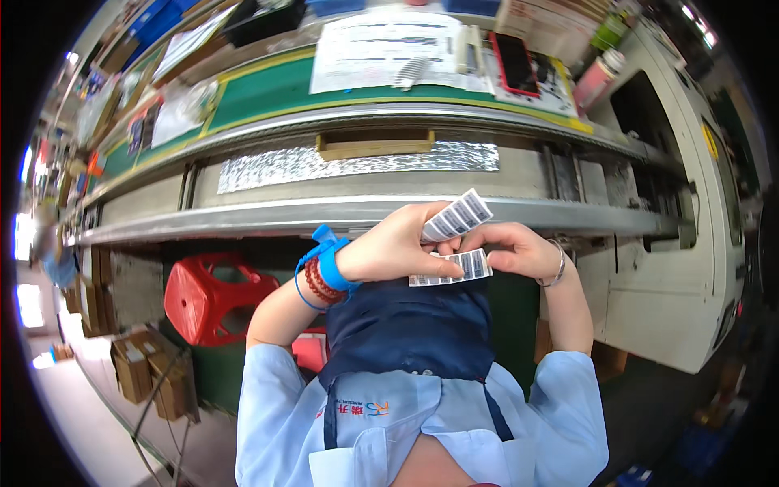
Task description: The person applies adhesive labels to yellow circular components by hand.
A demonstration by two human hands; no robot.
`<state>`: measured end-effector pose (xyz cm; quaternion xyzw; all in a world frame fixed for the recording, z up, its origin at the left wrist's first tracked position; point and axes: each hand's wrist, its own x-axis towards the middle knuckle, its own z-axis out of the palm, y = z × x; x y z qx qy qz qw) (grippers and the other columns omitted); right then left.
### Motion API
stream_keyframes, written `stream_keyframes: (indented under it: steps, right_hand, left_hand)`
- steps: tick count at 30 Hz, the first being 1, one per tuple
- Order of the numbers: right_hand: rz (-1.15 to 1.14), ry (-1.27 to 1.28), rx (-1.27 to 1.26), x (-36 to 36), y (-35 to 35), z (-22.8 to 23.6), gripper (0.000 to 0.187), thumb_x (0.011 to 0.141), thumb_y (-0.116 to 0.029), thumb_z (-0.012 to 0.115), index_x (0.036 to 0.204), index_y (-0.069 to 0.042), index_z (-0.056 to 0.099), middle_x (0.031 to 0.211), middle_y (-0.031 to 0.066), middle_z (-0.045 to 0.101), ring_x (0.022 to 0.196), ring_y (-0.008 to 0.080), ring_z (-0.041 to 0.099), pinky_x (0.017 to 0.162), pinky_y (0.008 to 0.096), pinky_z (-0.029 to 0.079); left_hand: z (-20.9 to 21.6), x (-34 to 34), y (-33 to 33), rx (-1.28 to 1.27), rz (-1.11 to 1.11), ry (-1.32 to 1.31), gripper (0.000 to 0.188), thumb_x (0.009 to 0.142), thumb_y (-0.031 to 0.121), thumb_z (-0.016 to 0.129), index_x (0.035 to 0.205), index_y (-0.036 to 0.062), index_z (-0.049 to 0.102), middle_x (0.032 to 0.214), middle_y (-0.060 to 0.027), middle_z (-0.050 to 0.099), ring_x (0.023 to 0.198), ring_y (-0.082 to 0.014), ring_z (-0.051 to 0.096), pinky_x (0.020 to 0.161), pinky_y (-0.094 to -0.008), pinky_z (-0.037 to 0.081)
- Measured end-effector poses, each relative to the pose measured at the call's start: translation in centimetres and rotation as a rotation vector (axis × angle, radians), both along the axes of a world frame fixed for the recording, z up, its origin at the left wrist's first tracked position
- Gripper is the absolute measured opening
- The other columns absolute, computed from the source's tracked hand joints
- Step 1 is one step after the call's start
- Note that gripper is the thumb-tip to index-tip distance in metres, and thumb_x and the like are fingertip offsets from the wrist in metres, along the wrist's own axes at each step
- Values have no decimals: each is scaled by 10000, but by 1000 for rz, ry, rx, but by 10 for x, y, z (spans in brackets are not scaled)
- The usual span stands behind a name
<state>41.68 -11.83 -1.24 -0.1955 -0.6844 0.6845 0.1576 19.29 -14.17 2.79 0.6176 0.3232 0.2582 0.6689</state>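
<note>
Your left hand (393, 247) grasped the labels (473, 265) between thumb and fingers, above your dark apron (406, 325), apparently to keep their printed faces toward you. Your right hand (519, 250) curled its fingers beside the labels' edge, likely for easy reach; whether they pinched anything was unclear.

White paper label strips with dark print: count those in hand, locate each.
2: upper strip slanting up from the left hand; lower strip below it, near the right hand. More may be hidden.
</note>
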Motion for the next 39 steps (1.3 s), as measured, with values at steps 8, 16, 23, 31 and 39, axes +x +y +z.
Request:
stream_keyframes:
  steps: [8, 16, 23, 31, 39]
  right_hand:
    - [-4, 25, -205, -47, 2, 5, 116, 821, -69, 568, 902, 14, 571, 814, -6, 568, 747, 51, 501, 688, 194, 410]
    - [-477, 155, -207, -85, 2, 7, 184, 811, -25, 573, 986, 27, 548, 895, 52, 602, 809, 76, 566, 727, 198, 465]
    - [-477, 213, -44, -110, -5, 10, 278, 810, -1, 563, 1075, 34, 486, 949, 69, 593, 878, 97, 566, 767, 203, 453]
    - [-485, 125, 24, -111, -6, 14, 155, 786, -21, 604, 927, 27, 559, 841, 24, 588, 739, 56, 524, 672, 187, 430]
    - [-551, 78, 381, -110, -12, 11, 129, 703, 9, 665, 793, -1, 573, 766, 39, 588, 677, 104, 525, 649, 223, 416]
  left_hand:
    - [2, -62, -1, 270, 501, 207, 176, 720, 123, 676, 833, 27, 580, 617, 20, 511, 550, -27, 445, 477, -188, 359]
    - [-39, -45, -36, 224, 853, -105, 102, 765, 74, 646, 836, 11, 606, 624, 71, 504, 504, 26, 351, 438, -160, 275]
    - [-46, -32, -31, 253, 996, -272, 97, 770, 64, 638, 833, 4, 595, 569, 75, 476, 492, 25, 353, 439, -155, 275]
    - [-29, -41, -33, -46, 943, -468, 127, 792, 97, 622, 865, 0, 584, 758, 8, 580, 683, -30, 501, 606, -189, 401]
    - [-22, -45, -35, -184, 852, -559, 109, 789, 94, 623, 837, 37, 543, 639, 30, 501, 498, -14, 386, 443, -170, 269]
